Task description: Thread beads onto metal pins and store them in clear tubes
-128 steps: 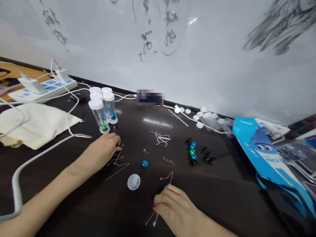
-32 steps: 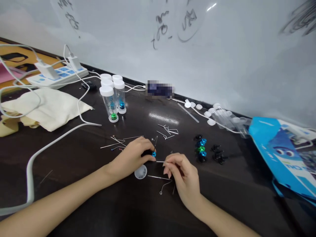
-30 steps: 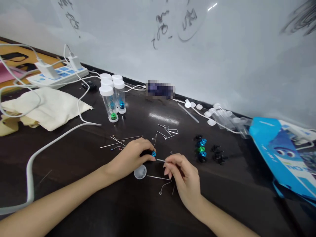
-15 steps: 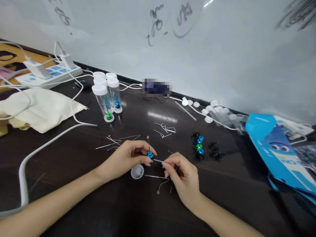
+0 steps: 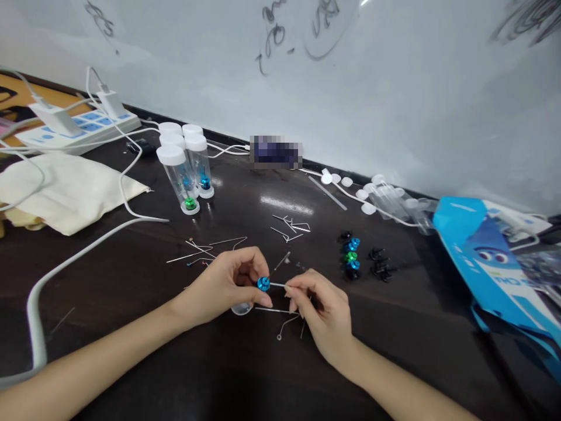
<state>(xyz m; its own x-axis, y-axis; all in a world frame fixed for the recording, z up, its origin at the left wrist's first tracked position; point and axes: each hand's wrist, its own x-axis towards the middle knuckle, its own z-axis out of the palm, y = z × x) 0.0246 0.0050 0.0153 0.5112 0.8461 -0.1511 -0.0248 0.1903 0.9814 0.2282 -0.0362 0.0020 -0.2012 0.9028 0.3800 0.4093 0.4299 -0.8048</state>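
My left hand (image 5: 236,278) pinches a small blue metal part (image 5: 263,283) between thumb and fingers. From that part a thin rod (image 5: 280,264) leans up and to the right. Closed on a thin silver hex key (image 5: 277,285), my right hand (image 5: 322,307) points its tip at the side of the blue part. Whether the tip sits inside the part is too small to tell. A small clear cup (image 5: 241,308) lies partly hidden under my left hand. Just below my hands are a straight silver rod (image 5: 274,310) and a bent wire with a looped end (image 5: 280,335).
Bent wires (image 5: 205,251) lie left, short silver pieces (image 5: 289,227) ahead. Blue, green and black parts (image 5: 352,256) stand right, near a blue bag (image 5: 473,251). Capped clear tubes (image 5: 175,175), a cream cloth bag (image 5: 65,187) and a power strip (image 5: 92,126) with white cables stand left.
The blue part in my left hand has tilted, so its rod swung from upright to leaning right. My right hand keeps the hex key at the part. The view has shifted slightly.
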